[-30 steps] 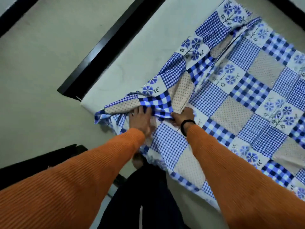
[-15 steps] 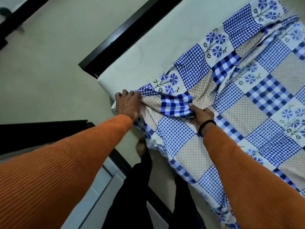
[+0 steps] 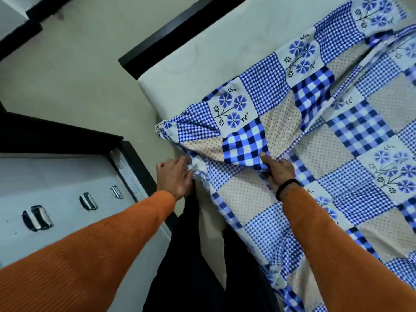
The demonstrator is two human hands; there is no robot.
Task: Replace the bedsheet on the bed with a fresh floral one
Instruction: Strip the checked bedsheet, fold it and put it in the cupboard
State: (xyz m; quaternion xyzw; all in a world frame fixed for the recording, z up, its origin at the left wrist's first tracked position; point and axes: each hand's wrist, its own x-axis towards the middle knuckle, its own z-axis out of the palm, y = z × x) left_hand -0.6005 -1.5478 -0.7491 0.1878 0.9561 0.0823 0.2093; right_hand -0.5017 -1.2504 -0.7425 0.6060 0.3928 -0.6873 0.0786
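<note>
A blue-and-white patchwork floral bedsheet [image 3: 319,154] with checked, dotted and flower squares lies across the pale mattress [image 3: 202,64]. Its near corner is bunched and folded over at the mattress edge. My left hand [image 3: 174,176] grips the sheet's hem at the side of the mattress, fingers closed on the cloth. My right hand [image 3: 278,170], with a black band on the wrist, pinches a fold of the sheet on top of the mattress. A strip of mattress at the far left side shows bare.
The black bed frame [image 3: 171,34] runs along the mattress's far edge. A grey cabinet [image 3: 67,190] with metal handles and a dark frame stands close on my left. Pale floor [image 3: 74,70] lies between cabinet and bed. My dark trousers [image 3: 189,255] are below.
My left hand has come back from the mattress corner to the sheet's side hem. The bunched corner fold has spread out more, and my view has shifted left, showing the cabinet.
</note>
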